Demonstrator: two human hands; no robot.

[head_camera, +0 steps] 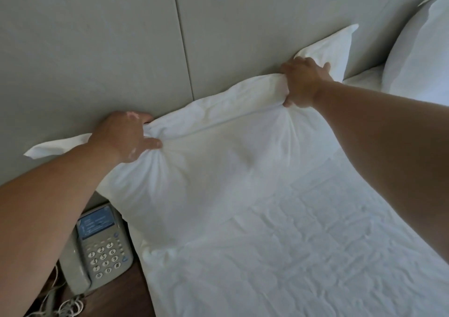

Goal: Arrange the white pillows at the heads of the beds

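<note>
Gripping with left hand point(121, 136) and right hand point(303, 83), both closed on the top edge of the white pillow point(206, 161), standing it against the headboard point(121, 49) at the bed point(303, 256) head. Seemingly placing; next likely needing release and smoothing, clear of the bedside telephone point(97, 248). Leaning nearby: second pillow point(420, 56).

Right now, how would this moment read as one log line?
left hand: grips pillow | right hand: grips pillow | pillow: against headboard | second pillow: placed

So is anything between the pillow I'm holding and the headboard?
Nothing visible. Left hand and right hand both grip the pillow, whose top edge already lies against the headboard. The second pillow sits apart to the right.
</note>
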